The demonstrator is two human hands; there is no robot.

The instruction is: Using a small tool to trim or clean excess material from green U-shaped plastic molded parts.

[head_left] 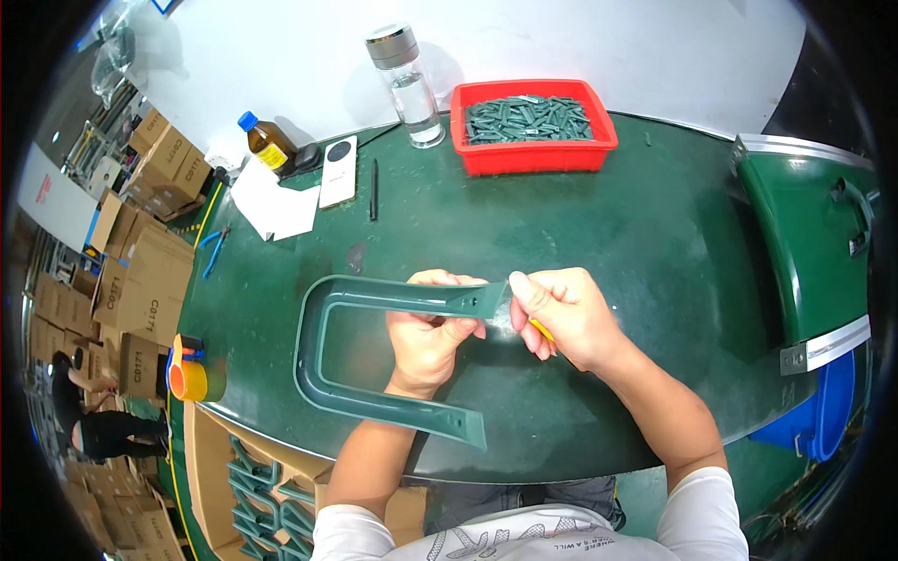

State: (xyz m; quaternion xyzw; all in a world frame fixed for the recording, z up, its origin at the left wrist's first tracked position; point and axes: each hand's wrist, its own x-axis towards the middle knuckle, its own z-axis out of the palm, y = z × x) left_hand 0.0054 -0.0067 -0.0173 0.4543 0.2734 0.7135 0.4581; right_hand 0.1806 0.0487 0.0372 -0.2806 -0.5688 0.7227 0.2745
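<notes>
A dark green U-shaped plastic handle (311,351) is held over the table, its open side facing right. My left hand (421,346) is closed around its upper arm, near the end with small holes. At that arm's tip my right hand (572,313) is closed, thumb and fingers close to the edge. A slim yellow tool (541,329) shows between the right fingers; most of it is hidden in the palm, so its exact kind cannot be told. The handle's lower arm extends past my left wrist.
A red bin (533,161) of small green pieces stands at the back beside a clear water bottle (412,98). Back left are a brown bottle (271,145), phone (339,173), pen (373,192) and blue pliers (215,251). A green panel (804,234) lies right; a carton (201,467) of handles sits lower left.
</notes>
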